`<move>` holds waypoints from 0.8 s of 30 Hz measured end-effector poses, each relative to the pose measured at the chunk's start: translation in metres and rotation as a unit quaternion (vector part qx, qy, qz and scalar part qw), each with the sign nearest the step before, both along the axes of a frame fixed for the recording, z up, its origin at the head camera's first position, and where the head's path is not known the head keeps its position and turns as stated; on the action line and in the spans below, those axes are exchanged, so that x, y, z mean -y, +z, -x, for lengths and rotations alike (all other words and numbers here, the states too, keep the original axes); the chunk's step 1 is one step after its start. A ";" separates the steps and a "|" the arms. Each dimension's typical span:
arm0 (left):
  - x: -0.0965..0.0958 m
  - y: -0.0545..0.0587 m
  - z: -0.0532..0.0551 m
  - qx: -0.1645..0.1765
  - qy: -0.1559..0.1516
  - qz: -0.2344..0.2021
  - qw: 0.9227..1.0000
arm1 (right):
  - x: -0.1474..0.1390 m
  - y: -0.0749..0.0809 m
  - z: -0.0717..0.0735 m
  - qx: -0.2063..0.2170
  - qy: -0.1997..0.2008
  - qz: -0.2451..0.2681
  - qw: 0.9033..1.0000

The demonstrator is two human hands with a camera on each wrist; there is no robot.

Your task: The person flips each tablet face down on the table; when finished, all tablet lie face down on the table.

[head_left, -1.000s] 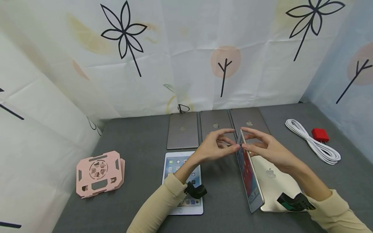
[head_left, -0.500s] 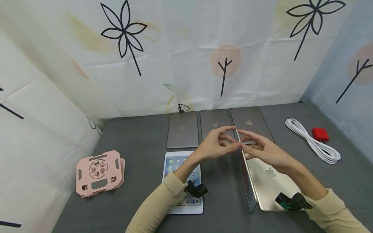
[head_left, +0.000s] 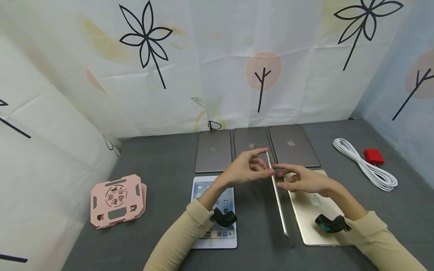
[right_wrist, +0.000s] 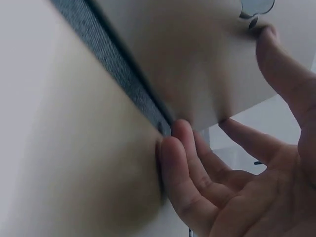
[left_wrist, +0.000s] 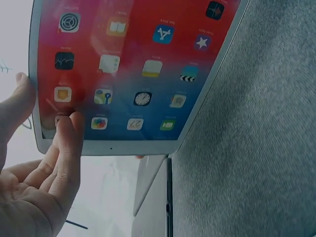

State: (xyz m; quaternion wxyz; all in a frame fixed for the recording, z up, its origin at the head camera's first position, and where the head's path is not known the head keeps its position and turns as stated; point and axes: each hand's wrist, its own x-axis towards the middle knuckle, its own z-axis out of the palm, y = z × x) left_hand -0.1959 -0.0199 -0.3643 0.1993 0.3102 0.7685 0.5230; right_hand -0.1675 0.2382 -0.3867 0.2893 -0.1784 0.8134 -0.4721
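A tablet (head_left: 279, 203) stands almost edge-on on its long side. My left hand (head_left: 247, 167) pinches it near the far upper corner. In the left wrist view, its lit red-blue screen (left_wrist: 133, 54) faces the left hand, and fingertips press on the glass. My right hand (head_left: 306, 181) is at the back side, fingers loosely bent; in the right wrist view, its thumb meets the tablet's back (right_wrist: 197, 49) near the apple logo. Under that hand lies a gold tablet (head_left: 313, 229), back up. A white tablet (head_left: 213, 244) lies screen up beneath the left forearm.
Three grey tablets lie back up in a row at the rear: left (head_left: 213, 152), middle (head_left: 249, 137) and right (head_left: 293, 150). A coiled white cable (head_left: 366, 165) and red charger (head_left: 374, 156) sit at right. A pink slotted stand (head_left: 116, 203) is at left.
The held tablet has swung from a slant over the gold tablet to nearly upright and shifted left. My right fingers have let go of its top edge and moved down to its back.
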 end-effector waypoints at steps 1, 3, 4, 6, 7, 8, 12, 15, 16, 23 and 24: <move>0.002 -0.001 0.001 0.003 -0.003 0.001 1.000 | 0.000 -0.001 0.001 0.003 0.002 -0.004 1.000; 0.005 -0.002 0.002 0.005 -0.006 0.007 1.000 | 0.001 -0.003 0.003 0.008 0.003 -0.008 1.000; 0.007 -0.003 0.003 0.005 -0.007 0.007 1.000 | 0.001 -0.004 0.003 0.007 0.004 -0.008 1.000; 0.011 -0.005 0.005 0.010 -0.008 0.006 1.000 | 0.002 -0.006 0.004 0.004 0.006 -0.007 1.000; 0.013 -0.006 0.005 0.013 -0.007 0.005 1.000 | 0.003 -0.007 0.004 0.002 0.005 -0.006 1.000; 0.014 -0.007 0.006 0.018 -0.007 0.003 1.000 | 0.003 -0.008 0.005 0.000 0.003 -0.005 1.000; 0.022 -0.009 0.009 0.044 -0.005 -0.014 0.999 | 0.006 -0.010 0.005 -0.013 -0.001 -0.008 1.000; 0.028 -0.010 0.010 0.056 -0.006 -0.020 0.998 | 0.008 -0.010 0.005 -0.023 -0.003 -0.012 1.000; 0.030 -0.010 0.010 0.059 -0.007 -0.019 0.998 | 0.009 -0.010 0.005 -0.025 -0.003 -0.012 1.000; 0.043 -0.011 0.013 0.069 -0.007 0.003 0.998 | 0.014 -0.011 0.005 -0.057 -0.004 -0.014 0.998; 0.044 -0.012 0.013 0.071 -0.005 0.009 0.997 | 0.015 -0.012 0.005 -0.065 -0.004 -0.020 0.998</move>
